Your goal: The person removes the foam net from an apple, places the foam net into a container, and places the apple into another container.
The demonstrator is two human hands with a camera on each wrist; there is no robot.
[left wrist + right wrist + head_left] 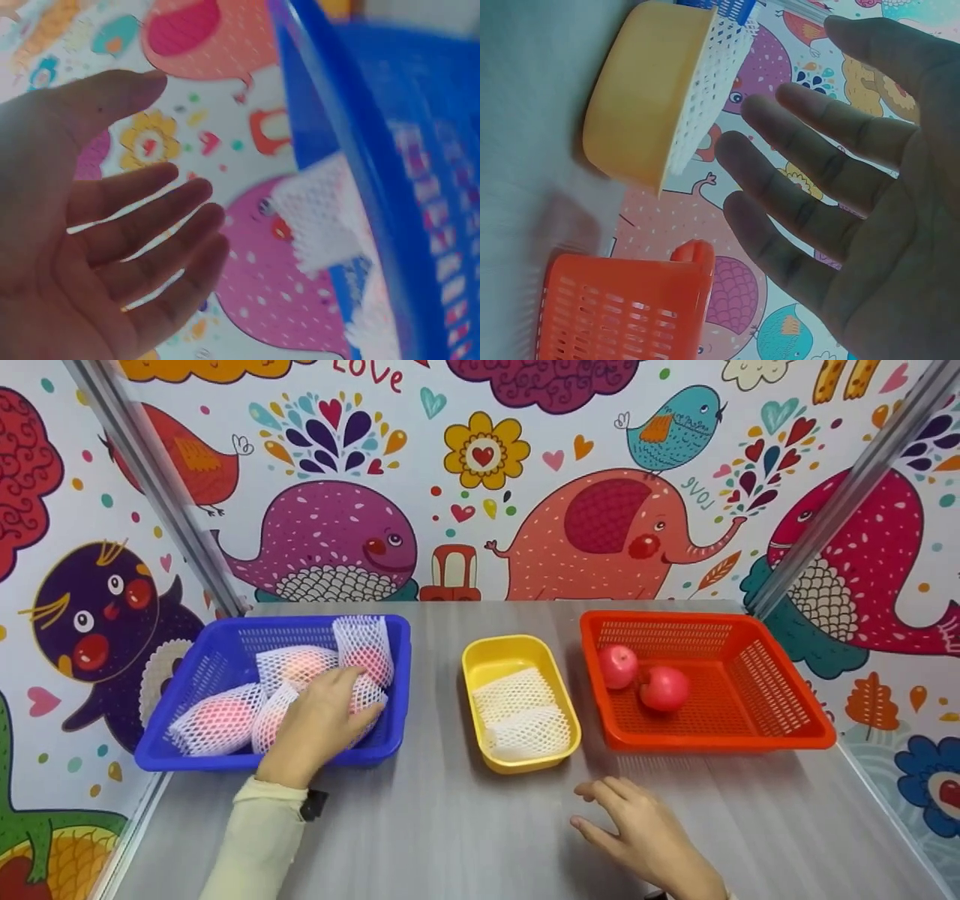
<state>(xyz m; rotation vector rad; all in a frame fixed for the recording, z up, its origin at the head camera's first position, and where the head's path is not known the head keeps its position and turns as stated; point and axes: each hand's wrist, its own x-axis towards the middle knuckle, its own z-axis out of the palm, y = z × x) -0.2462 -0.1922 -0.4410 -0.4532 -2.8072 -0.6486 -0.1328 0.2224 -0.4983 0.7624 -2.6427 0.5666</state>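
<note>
In the head view the left hand is over the blue basket, which holds several fruits in white foam nets. The left wrist view shows that hand with fingers apart and nothing in them, beside the basket's rim. The right hand hovers over the table in front of the yellow tray and the red basket, its fingers spread and empty. White foam nets lie in the yellow tray. Two red apples sit in the red basket, toward its left side.
The grey table carries the blue basket at left, the yellow tray in the middle and the red basket at right. Printed cartoon walls stand behind and at both sides, with metal posts at the corners.
</note>
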